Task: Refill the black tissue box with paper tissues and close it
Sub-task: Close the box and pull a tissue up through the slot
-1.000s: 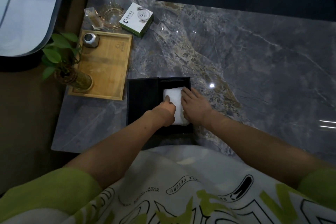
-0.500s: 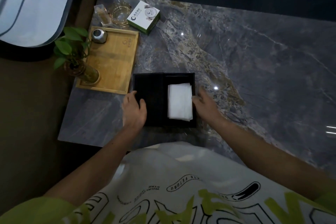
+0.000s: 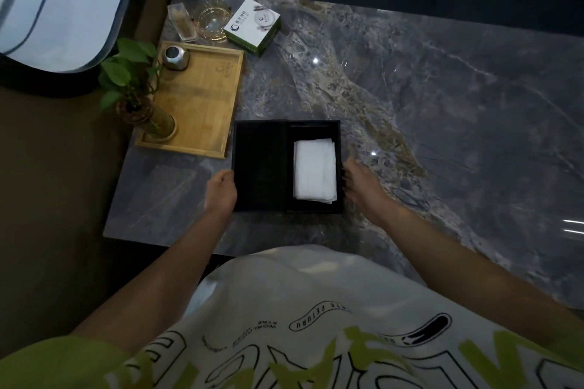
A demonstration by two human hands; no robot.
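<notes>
The black tissue box [image 3: 316, 127] lies open on the marble table, close to the near edge. Its lid [image 3: 259, 167] is folded out flat to the left. A white stack of paper tissues [image 3: 314, 170] fills the right half of the box. My left hand [image 3: 221, 191] is at the lid's left edge with its fingers curled around it. My right hand [image 3: 363, 189] rests against the outside of the box's right wall, fingers extended, holding nothing.
Left of the box sits a wooden tray [image 3: 202, 104] carrying a plant in a glass vase [image 3: 136, 98] and a metal canister [image 3: 175, 57]. Behind it are a green-and-white carton [image 3: 252, 25], a glass ashtray [image 3: 211, 22] and a small clear container [image 3: 181, 22]. The table's near edge [image 3: 158, 238] is close.
Both hands have come off the tissues. My left hand moved left to the lid's outer edge, and my right hand moved right to the outside of the box.
</notes>
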